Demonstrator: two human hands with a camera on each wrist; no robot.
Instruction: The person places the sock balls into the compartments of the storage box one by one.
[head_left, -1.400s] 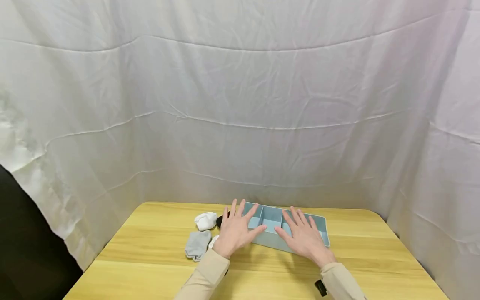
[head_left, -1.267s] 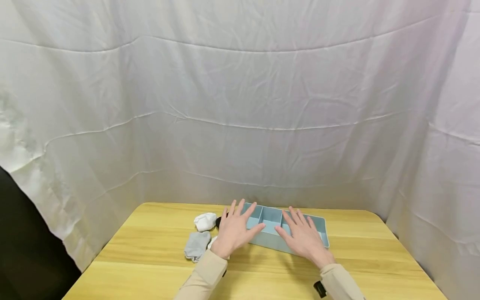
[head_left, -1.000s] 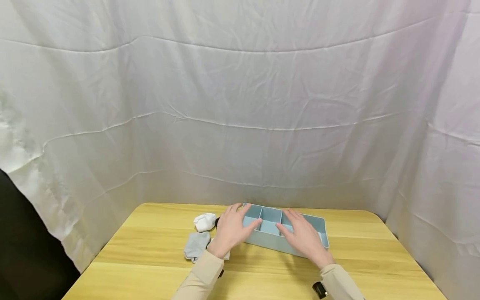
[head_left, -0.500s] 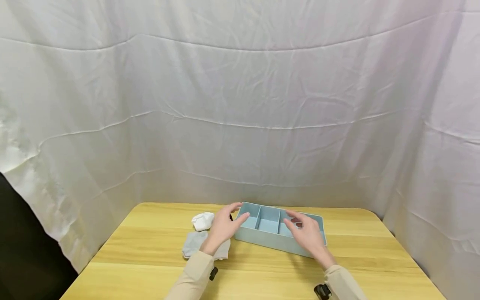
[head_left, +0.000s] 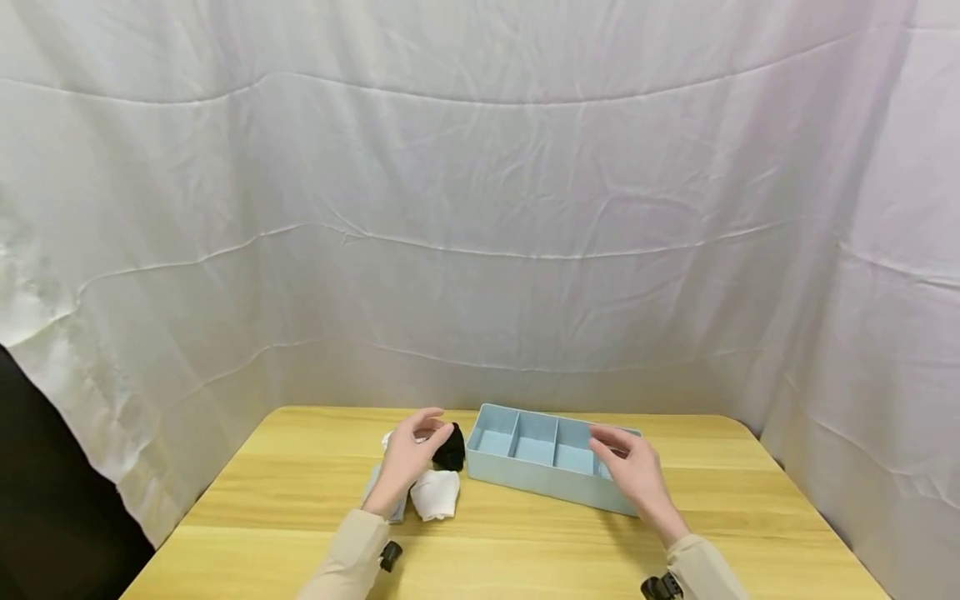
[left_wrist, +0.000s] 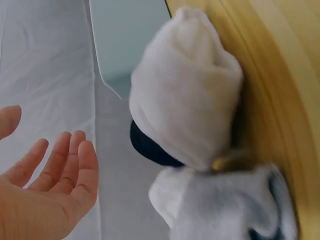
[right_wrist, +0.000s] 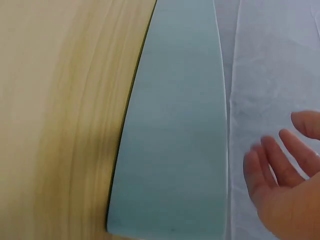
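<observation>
My left hand (head_left: 405,458), fingers loosely bent and holding nothing, hovers over a cluster of what look like balled-up socks. Nearest the front is a white sock (head_left: 437,496), with a black sock (head_left: 452,450) behind it. Part of a grey sock (head_left: 399,510) shows beside my left wrist, and another white sock (head_left: 387,439) is mostly hidden by the hand. The left wrist view shows the front white sock (left_wrist: 185,90) large beside the grey sock (left_wrist: 225,205). My right hand (head_left: 637,475), also relaxed, is over the right end of a light blue divided box (head_left: 540,477).
The box stands at an angle on the wooden table (head_left: 525,558), its visible compartments holding nothing. A pale curtain (head_left: 480,250) hangs behind and at both sides. Black bands (head_left: 390,556) sit at the wrists.
Both hands, earlier spread flat over the box, have loosened and drawn apart. The left moved left over the socks, uncovering the front white and black ones; the right moved slightly right.
</observation>
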